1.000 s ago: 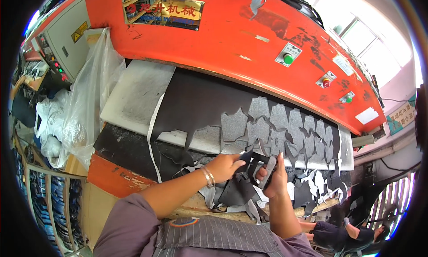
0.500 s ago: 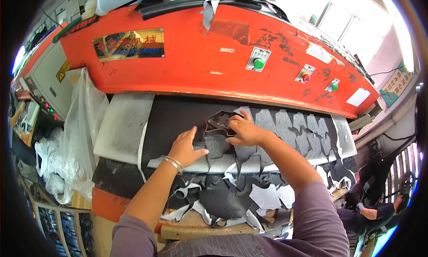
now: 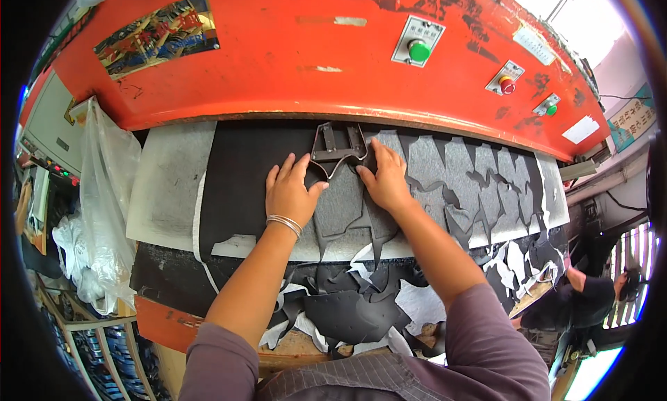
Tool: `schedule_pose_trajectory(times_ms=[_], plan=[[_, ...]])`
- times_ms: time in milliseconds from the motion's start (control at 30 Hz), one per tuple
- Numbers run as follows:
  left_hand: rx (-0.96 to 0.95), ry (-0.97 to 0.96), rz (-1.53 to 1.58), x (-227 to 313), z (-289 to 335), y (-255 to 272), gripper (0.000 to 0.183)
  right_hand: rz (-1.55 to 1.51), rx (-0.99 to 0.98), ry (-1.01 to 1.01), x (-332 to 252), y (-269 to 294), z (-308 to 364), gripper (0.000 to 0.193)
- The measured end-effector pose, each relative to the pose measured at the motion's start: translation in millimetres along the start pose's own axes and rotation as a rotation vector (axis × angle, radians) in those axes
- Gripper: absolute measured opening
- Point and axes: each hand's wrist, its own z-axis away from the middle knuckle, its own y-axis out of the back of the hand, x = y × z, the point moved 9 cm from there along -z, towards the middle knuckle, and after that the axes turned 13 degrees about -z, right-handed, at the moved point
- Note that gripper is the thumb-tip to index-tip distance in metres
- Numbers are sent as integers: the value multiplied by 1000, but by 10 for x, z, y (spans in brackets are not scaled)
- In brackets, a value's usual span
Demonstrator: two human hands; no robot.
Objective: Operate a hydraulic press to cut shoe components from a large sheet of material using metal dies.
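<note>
Metal frame [image 3: 338, 153] sits on the black sheet [image 3: 243, 172], near the middle of the counter's [image 3: 163, 192] back edge. My left hand [image 3: 293, 191] is at its left side, and my right hand [image 3: 388, 182] is at its right. My fingers are spread, not squeezed round it. I think it's hard, stiff and a bit heavy. Thin edges might be sharp, so its flat bars [image 3: 327, 138] look best to hold.
</note>
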Motion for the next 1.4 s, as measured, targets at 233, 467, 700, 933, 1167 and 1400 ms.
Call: schedule_pose_trajectory(times_ms=[233, 467, 700, 933, 1167, 1400], plan=[[-81, 36, -43, 39, -61, -108, 68, -67, 34, -7, -47, -51, 87, 65], [-52, 34, -1, 83, -139, -54, 64, 5, 95, 50, -54, -36, 75, 64], [-117, 53, 70, 216, -29, 34, 66, -48, 3, -71, -83, 171, 226, 68], [189, 3, 351, 665, 354, 786, 38, -537, 526, -154, 157, 2225, 755, 69], [-141, -519, 519, 3078, 87, 1439, 32, -492, 1264, -362, 1502, 4825, 945, 101], [-95, -330, 8, 2985, 134, 1359, 38, -888, 988, -143, 1185, 4828, 1136, 98]])
